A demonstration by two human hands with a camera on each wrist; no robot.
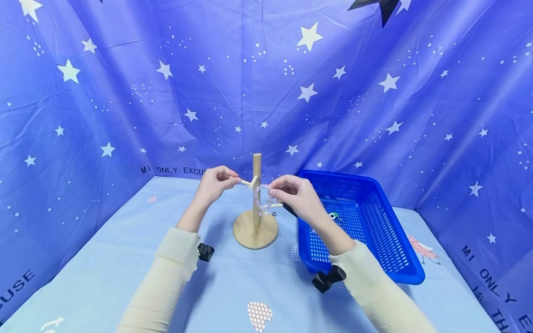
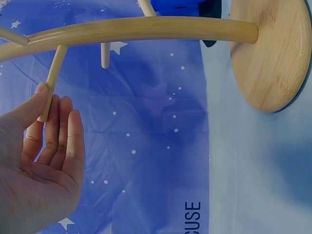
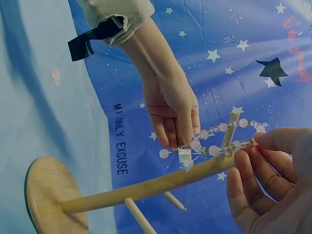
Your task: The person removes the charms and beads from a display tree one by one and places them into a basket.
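Note:
A wooden stand (image 1: 257,166) with a round base (image 1: 247,232) and several side pegs stands upright on the table. My left hand (image 1: 213,186) pinches one of its upper pegs (image 2: 57,66) near the free end, between thumb and index finger; the other fingers lie loosely behind. On the other side of the post, my right hand (image 1: 297,196) holds a bracelet of pink and clear beads (image 3: 213,150) by one edge, pinched between thumb and fingertips. The loop hangs down beside the post, and a white flower-like charm (image 3: 185,159) dangles from it.
A blue plastic basket (image 1: 376,194) stands to the right, partly beneath my right forearm. Inside it lies a small white and green item (image 1: 334,215). A starry blue cloth (image 1: 233,92) hangs behind the light blue tabletop (image 1: 145,263).

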